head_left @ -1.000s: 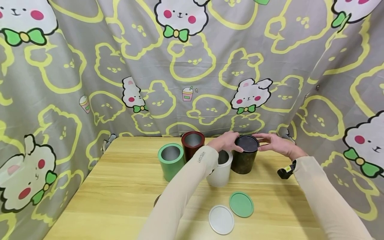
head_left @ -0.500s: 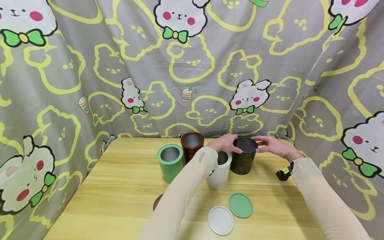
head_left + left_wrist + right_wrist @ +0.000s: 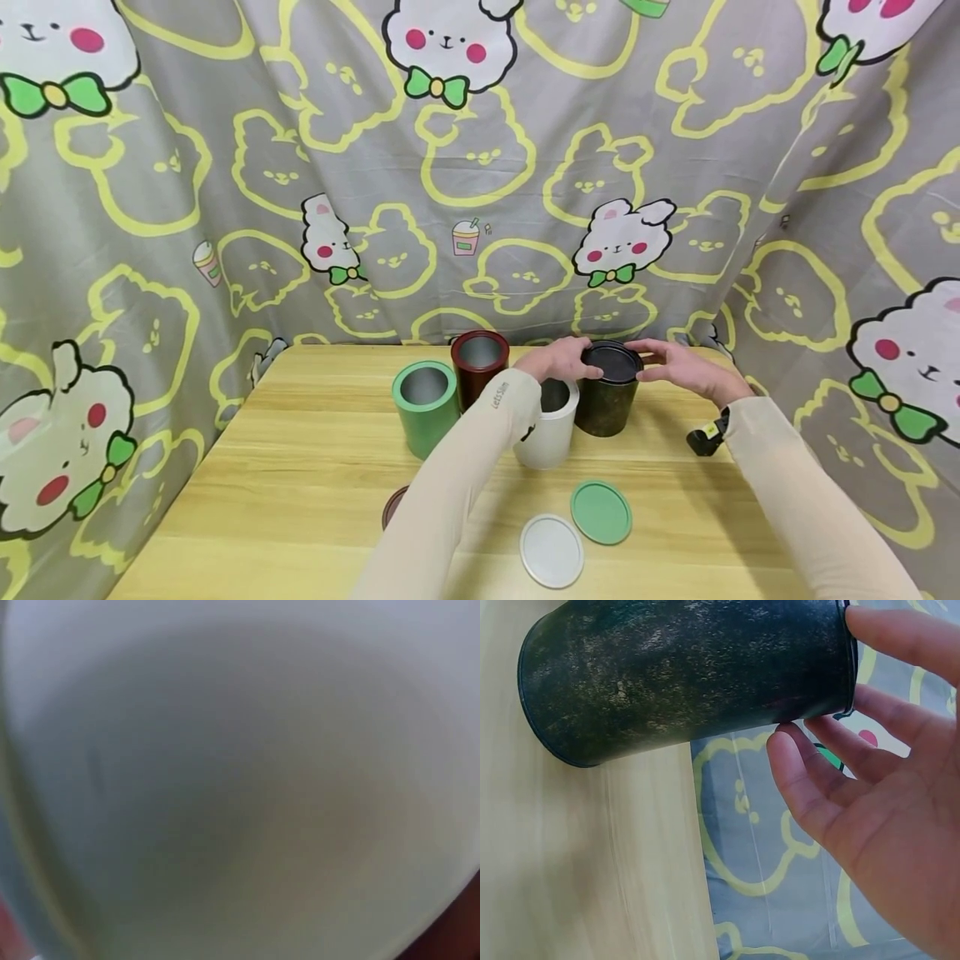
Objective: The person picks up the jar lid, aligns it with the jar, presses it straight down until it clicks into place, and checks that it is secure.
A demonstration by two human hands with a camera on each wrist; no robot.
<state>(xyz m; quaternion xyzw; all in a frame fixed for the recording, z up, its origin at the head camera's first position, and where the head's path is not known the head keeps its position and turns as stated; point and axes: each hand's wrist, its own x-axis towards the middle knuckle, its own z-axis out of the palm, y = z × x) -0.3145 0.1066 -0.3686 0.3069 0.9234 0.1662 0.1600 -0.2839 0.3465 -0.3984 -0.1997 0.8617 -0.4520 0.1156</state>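
A black canister (image 3: 606, 410) with a mottled side stands upright at the back right, its black lid (image 3: 615, 362) seated on top. My left hand (image 3: 557, 360) grips the lid's left edge, thumb in front and fingers behind. At the opposite edge my right hand (image 3: 684, 367) holds the rim between thumb and fingers. The right wrist view shows that thumb at the lid's edge and the fingertips (image 3: 784, 742) along the canister's side. Under my left wrist is an open white canister (image 3: 546, 439); its blurred inside fills the left wrist view.
An open green canister (image 3: 429, 423) and an open dark red canister (image 3: 480, 350) stand to the left. Near the front lie a green lid (image 3: 602, 512), a white lid (image 3: 552, 551) and a dark red lid (image 3: 393, 505), partly under my left sleeve. A patterned curtain (image 3: 480, 183) surrounds the wooden table (image 3: 247, 492).
Both hands stay at the black lid with only slight finger shifts. The whole head view has drifted slightly. More of the dark red lid shows beside my left sleeve.
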